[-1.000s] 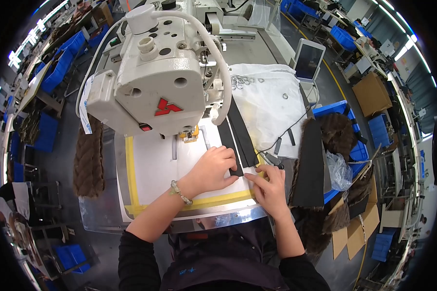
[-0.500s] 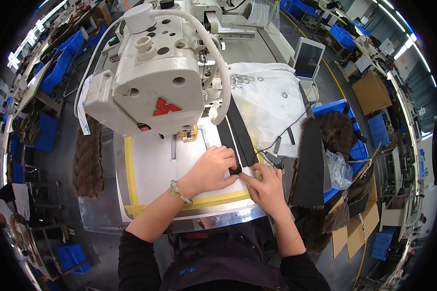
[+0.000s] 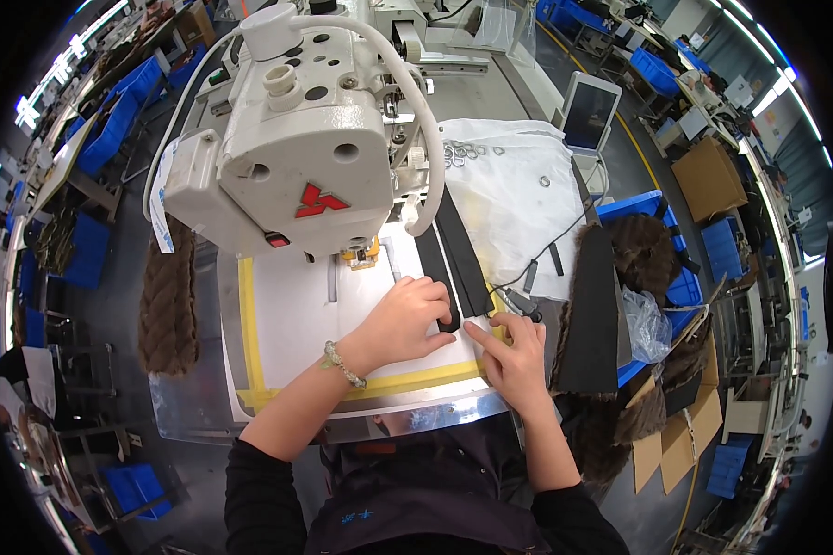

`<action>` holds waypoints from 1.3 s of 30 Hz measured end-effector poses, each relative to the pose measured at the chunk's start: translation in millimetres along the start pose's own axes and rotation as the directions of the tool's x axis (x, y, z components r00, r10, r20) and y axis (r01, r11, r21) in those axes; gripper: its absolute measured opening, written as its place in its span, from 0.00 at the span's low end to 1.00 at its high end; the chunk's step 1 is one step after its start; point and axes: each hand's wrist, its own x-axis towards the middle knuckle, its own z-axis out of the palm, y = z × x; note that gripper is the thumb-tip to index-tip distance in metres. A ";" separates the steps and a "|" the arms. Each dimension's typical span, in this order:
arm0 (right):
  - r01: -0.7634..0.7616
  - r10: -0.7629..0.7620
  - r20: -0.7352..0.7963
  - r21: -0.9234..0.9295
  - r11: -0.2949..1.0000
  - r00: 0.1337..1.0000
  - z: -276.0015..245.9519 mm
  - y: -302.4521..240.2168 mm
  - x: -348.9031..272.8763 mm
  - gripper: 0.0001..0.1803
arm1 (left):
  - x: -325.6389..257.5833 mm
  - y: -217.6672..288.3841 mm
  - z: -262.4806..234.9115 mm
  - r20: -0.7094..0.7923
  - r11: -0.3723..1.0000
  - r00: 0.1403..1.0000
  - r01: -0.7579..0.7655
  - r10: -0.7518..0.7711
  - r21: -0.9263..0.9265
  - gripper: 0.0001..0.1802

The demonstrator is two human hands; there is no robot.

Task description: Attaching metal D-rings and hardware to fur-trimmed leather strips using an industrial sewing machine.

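Two black fabric strips lie side by side on a white sheet to the right of the sewing machine head (image 3: 305,166). My left hand (image 3: 403,319) is closed over the near end of the left black strip (image 3: 432,259), fingers curled and thumb along its lower edge. My right hand (image 3: 516,359) rests just right of it, index finger stretched toward the near end of the right black strip (image 3: 463,259); the fingers are apart and hold nothing. The orange presser part (image 3: 365,255) under the machine head stands left of the strips. Yellow tape (image 3: 407,379) edges the white sheet.
Metal rings (image 3: 463,153) lie on a white cloth (image 3: 518,185) beyond the strips. A small black-handled tool (image 3: 526,305) with a cord is near my right hand. Brown fur pieces (image 3: 168,305) hang at the left; a blue bin (image 3: 685,287) with fur stands at the right.
My right hand has shifted slightly right and away from my left thumb, its index fingertip now by the right strip's end. My left hand stays on the strip.
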 end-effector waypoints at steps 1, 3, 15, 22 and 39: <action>0.012 -0.012 -0.011 0.004 1.000 1.000 -0.1 -0.3 0.8 0.26 | 0.3 1.0 -0.7 0.000 1.000 1.000 0.000 0.000 0.000 0.10; 0.023 -0.023 -0.021 0.007 1.000 1.000 0.4 -0.6 1.0 0.26 | 1.0 3.0 -2.1 0.006 1.000 1.000 0.014 -0.014 0.028 0.11; 0.055 -0.057 -0.041 -0.052 0.997 0.998 2.2 2.5 -0.7 0.22 | 0.5 3.2 1.0 -0.006 0.998 1.000 0.009 -0.009 0.055 0.11; 0.104 -0.106 -0.016 -0.082 0.991 0.994 0.7 0.3 2.5 0.19 | 0.6 3.4 1.4 -0.002 0.999 1.000 0.010 -0.010 0.033 0.11; 0.119 -0.114 0.053 -0.112 0.987 0.992 -0.5 -3.2 8.1 0.23 | 5.1 20.1 -14.7 -0.216 0.813 0.928 -0.135 0.305 0.567 0.05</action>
